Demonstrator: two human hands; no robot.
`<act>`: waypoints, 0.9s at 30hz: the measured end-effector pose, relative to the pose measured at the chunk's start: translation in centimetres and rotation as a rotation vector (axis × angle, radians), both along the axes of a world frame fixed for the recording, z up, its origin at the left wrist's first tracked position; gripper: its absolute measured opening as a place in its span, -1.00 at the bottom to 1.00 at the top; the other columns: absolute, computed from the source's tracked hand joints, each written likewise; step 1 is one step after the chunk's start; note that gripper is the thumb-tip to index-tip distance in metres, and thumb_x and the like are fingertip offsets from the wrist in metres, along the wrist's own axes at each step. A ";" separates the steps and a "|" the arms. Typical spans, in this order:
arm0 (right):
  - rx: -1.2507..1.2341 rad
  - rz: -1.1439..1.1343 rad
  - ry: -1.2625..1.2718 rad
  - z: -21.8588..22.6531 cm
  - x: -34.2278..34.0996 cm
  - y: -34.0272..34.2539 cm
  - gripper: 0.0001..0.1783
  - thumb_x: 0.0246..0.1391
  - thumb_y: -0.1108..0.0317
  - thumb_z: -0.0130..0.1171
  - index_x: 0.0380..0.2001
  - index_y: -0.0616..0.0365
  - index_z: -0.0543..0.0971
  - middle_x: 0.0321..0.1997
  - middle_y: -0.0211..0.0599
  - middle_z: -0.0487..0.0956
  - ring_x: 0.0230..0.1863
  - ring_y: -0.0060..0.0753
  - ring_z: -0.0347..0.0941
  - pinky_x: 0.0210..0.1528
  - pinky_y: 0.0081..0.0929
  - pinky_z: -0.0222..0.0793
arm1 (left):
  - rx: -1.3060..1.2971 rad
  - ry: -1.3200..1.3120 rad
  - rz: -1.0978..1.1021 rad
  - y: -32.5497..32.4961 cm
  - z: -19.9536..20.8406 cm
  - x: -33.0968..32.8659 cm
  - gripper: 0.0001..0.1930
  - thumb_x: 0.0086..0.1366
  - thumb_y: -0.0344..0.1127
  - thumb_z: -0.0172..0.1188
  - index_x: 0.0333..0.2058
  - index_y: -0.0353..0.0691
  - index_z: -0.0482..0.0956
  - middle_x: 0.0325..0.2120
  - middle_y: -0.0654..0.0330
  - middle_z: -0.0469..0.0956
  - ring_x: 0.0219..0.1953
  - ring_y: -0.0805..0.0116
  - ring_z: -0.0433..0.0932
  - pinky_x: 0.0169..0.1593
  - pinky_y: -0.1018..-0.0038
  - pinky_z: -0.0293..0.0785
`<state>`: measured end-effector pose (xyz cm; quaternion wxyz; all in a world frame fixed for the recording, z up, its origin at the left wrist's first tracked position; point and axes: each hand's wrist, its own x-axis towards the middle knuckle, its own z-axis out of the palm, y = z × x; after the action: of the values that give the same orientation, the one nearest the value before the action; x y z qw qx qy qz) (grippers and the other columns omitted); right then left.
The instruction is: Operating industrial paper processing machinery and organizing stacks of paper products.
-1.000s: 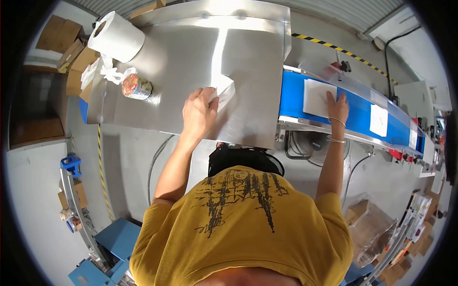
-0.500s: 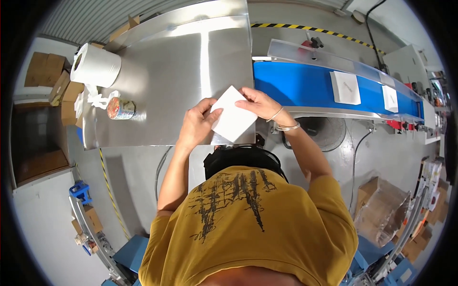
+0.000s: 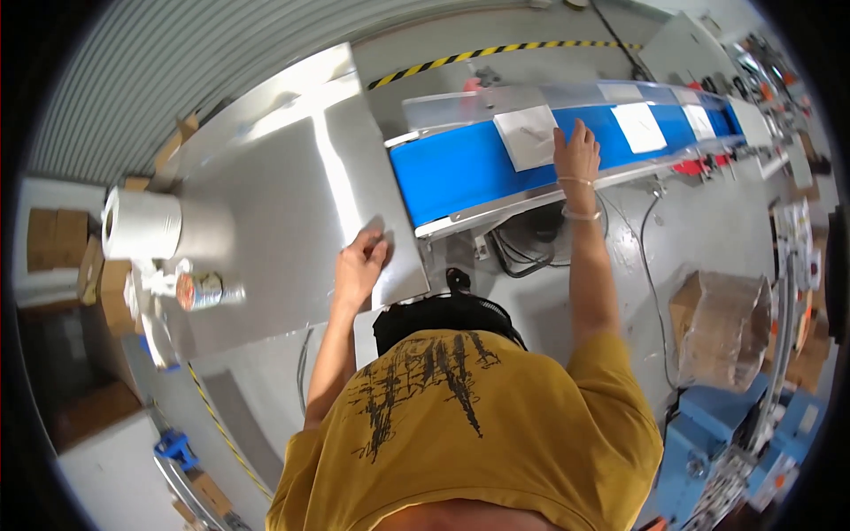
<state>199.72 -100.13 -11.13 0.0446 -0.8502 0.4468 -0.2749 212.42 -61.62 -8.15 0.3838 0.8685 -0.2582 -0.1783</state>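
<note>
My right hand [image 3: 577,159] reaches over the blue conveyor belt [image 3: 447,181], fingers stretched out. Beside its thumb a flat white packet [image 3: 524,142] lies on the belt, a small grey mark on its face. The thumb overlaps or touches the packet's right edge; which of the two, I cannot tell. Farther along the belt lie two more white packets, a nearer one [image 3: 639,128] and a farther one [image 3: 699,122]. Low over the right part of the metal table [image 3: 266,186], my left hand [image 3: 360,265] is loosely curled closed, with nothing visible in it.
A white paper roll [image 3: 142,224] and a jar-like container [image 3: 199,290] stand at the table's left. A clear guard [image 3: 443,112] runs along the belt's far side. Below the belt are a fan and cables. A carton with clear plastic [image 3: 726,327] sits on the floor at right.
The white packet has gone from my two hands onto the belt. My right hand has moved right, over the belt; the left stays near the table's edge. The view has turned.
</note>
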 end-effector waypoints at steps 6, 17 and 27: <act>0.064 -0.101 -0.306 -0.5 -7.8 7.4 -0.60 0.03 0.36 0.18 -0.04 0.18 0.41 -0.22 -0.07 0.50 -0.18 0.02 0.45 -0.15 -0.15 0.39 | -0.052 -0.209 -0.004 0.2 -3.3 -0.6 -0.77 0.22 -0.24 0.20 -0.18 -0.19 0.58 -0.41 0.07 0.63 -0.38 0.20 0.62 -0.26 0.37 0.51; 0.651 -0.295 0.081 -9.8 -17.1 30.7 -0.69 0.00 0.17 0.20 -0.20 0.02 0.50 -0.41 -0.21 0.62 -0.34 -0.02 0.57 -0.30 -0.15 0.49 | -0.299 -0.424 -0.286 1.2 -5.7 0.1 -0.82 0.14 -0.31 0.25 -0.29 -0.22 0.55 -0.67 0.21 0.44 -0.60 0.22 0.45 -0.48 0.32 0.41; 0.984 -0.208 0.129 -9.4 -21.0 49.1 -0.56 -0.07 0.08 0.21 -0.16 0.12 0.58 -0.20 -0.02 0.61 -0.14 0.05 0.53 -0.08 -0.13 0.44 | -0.137 -0.582 -0.349 0.1 -9.2 4.2 -0.69 0.22 -0.08 0.13 -0.12 -0.08 0.49 -0.37 0.16 0.60 -0.36 0.09 0.57 -0.31 0.19 0.44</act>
<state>178.72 -51.05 -20.50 0.3849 -0.6946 0.6075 0.0183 216.64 -61.48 -17.33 0.3152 0.7980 -0.5127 0.0317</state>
